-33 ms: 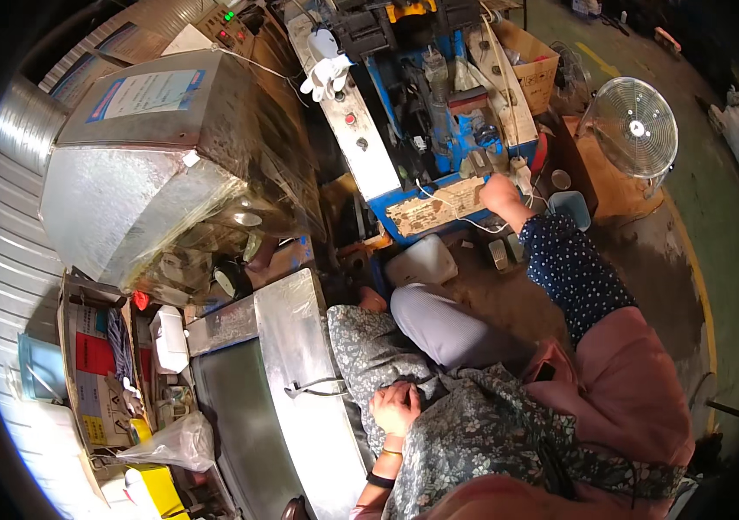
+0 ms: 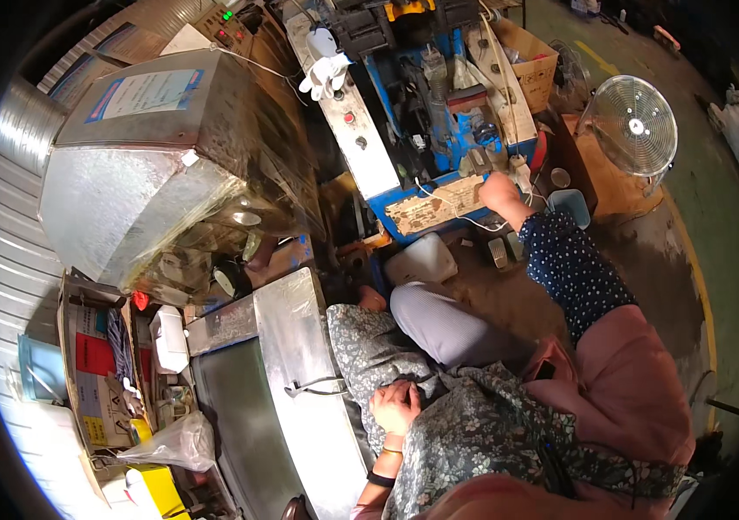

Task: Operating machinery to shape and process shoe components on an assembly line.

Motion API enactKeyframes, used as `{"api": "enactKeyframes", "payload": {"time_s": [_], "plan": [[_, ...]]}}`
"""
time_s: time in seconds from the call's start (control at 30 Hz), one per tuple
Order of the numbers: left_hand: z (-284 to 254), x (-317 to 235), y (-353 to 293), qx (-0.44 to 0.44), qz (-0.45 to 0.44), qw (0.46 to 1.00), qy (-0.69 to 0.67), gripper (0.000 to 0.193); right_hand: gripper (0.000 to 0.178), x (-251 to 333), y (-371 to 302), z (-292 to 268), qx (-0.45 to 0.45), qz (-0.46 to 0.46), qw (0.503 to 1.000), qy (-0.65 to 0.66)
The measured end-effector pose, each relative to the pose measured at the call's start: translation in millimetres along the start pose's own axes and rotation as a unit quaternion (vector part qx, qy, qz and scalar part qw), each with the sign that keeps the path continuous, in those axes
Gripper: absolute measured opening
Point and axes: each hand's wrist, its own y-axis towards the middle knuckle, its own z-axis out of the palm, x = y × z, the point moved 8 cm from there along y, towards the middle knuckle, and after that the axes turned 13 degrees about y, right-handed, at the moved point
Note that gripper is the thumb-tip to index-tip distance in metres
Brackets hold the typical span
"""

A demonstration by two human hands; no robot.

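Observation:
My left hand [image 2: 395, 407] rests on my lap against the dark floral apron [image 2: 465, 425], its fingers curled in and nothing seen in them. Stretched forward, my right hand [image 2: 501, 192] is closed at the front edge of a blue machine [image 2: 393, 221]. Its fingertips are hidden, so what they grip cannot be made out. Beside that hand are a worn, pale board [image 2: 434, 208] with a white cord [image 2: 456, 211] across it, and a small metal block [image 2: 476, 162] just behind. A white glove [image 2: 326, 76] lies on the machine's left panel, near a red button [image 2: 349, 118].
A metal hood [image 2: 118, 182] with plastic sheeting stands at the left, above a metal-edged bench [image 2: 300, 364] with a dark surface. A round fan [image 2: 634, 127], a blue tub [image 2: 569, 206] and a cardboard box [image 2: 530, 65] stand at the right. A white container [image 2: 421, 260] sits below the machine.

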Motion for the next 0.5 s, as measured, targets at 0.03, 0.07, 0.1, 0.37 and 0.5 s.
{"api": "enactKeyframes", "payload": {"time_s": [0.03, 0.07, 0.1, 0.37, 0.5], "plan": [[0.9, 0.7, 0.1, 0.008, -0.003, 1.000, 0.001, 0.012, 0.031, 0.2, -0.5, -1.0, -0.005, -0.002, 1.000, -0.002], [0.0, 0.3, 0.4, 0.005, -0.001, 1.000, -0.001, 0.012, 0.032, 0.8, -0.8, -1.2, -0.002, -0.005, 1.000, -0.005], [-2.3, -0.8, 0.7, -0.007, 0.007, 1.000, -0.003, 0.012, 0.032, 1.5, -1.0, -1.2, 0.001, -0.009, 1.000, -0.003], [-1.1, 1.2, -0.7, 0.002, -0.003, 1.000, -0.023, 0.011, 0.032, -0.6, 4.2, 1.4, -0.002, -0.006, 1.000, -0.019], [-0.2, 2.6, -0.5, 0.008, -0.007, 0.999, -0.033, 0.011, 0.033, -1.9, 7.4, 3.1, 0.005, 0.002, 1.000, -0.018]]}}
